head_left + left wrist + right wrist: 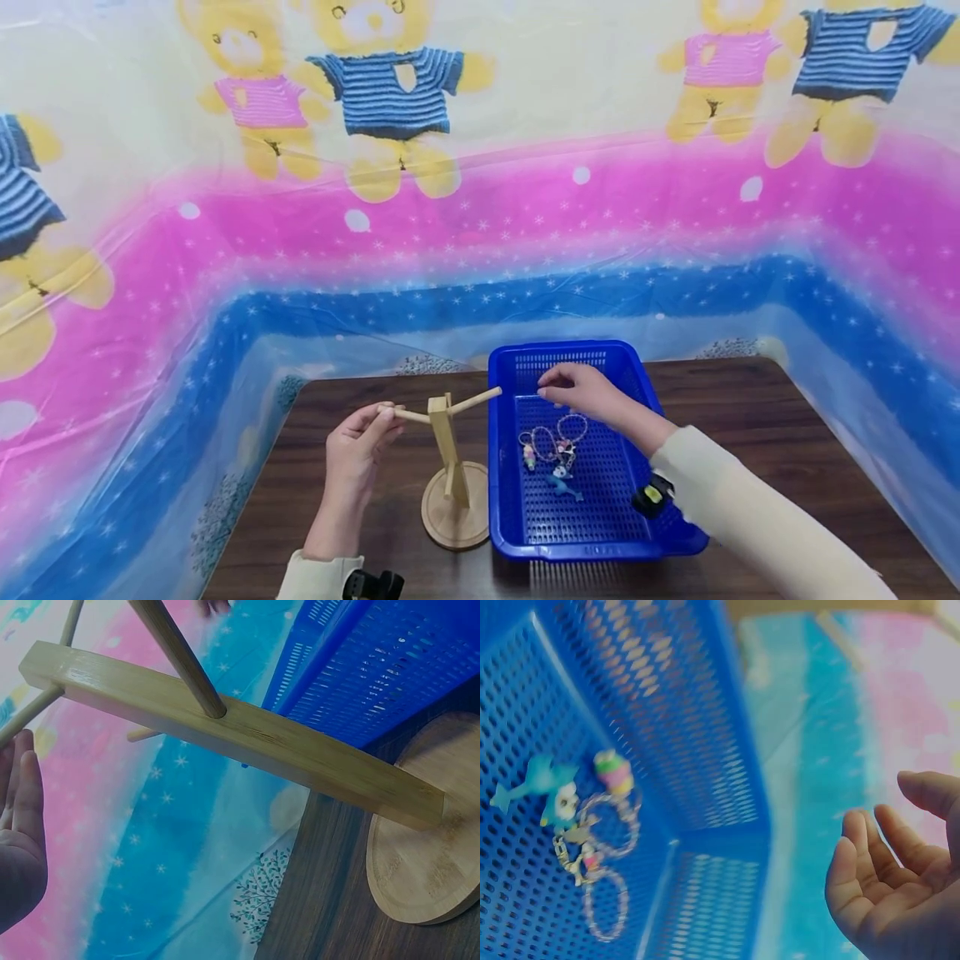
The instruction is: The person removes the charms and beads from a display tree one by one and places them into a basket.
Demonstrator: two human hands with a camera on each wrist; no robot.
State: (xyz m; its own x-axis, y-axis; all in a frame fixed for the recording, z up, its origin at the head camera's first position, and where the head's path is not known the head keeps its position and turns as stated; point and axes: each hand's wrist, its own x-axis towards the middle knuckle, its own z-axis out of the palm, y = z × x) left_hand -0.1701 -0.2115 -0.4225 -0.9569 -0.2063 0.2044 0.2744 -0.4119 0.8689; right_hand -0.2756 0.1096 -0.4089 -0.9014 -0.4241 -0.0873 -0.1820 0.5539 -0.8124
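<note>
A wooden peg stand [445,446] with a round base stands on the table. My left hand [363,433] pinches the end of one of its upper pegs [408,414] between thumb and fingers. In the left wrist view, part of the left hand [22,825] shows beside that peg. My right hand [585,390] hovers over the blue basket [592,551] and holds nothing; its fingers are loosely bent in the right wrist view [900,877]. Inside the basket lie beaded loop keychains [607,900] with small charms, among them a blue dolphin [562,487].
The basket stands against the right side of the stand's base, and one upper peg [480,400] reaches over its rim. Dark wooden table [750,433] surrounds both. Behind hangs a cloth [465,250] printed with bears.
</note>
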